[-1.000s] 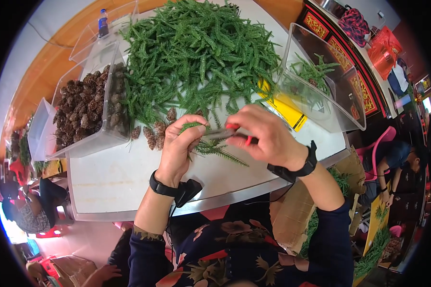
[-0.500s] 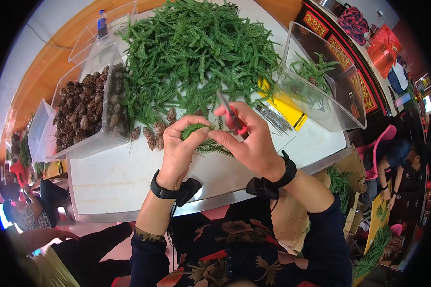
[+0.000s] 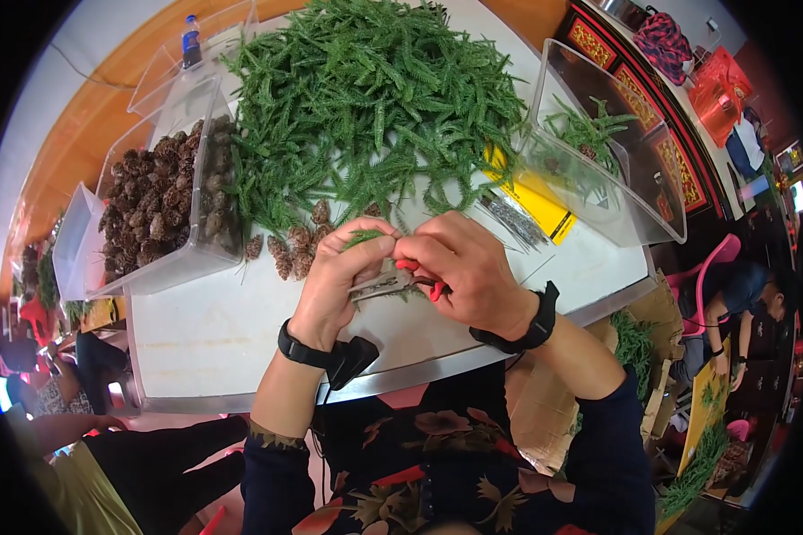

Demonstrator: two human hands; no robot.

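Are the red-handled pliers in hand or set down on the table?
In hand: the right hand is curled around the pliers, which stick out leftward from its grip.

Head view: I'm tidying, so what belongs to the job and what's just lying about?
Job, probably: sprig in left hand; red-handled pliers in right hand; sprig pile; pine cones; thin wires.
Lying about, probably: bottle; red bag.

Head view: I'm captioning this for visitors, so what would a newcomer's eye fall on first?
Probably the big heap of green sprigs across the far middle of the table. Left of it, a clear bin holds brown pine cones. Nearer, at the center, the left hand pinches a green sprig while the right hand grips red-handled pliers.
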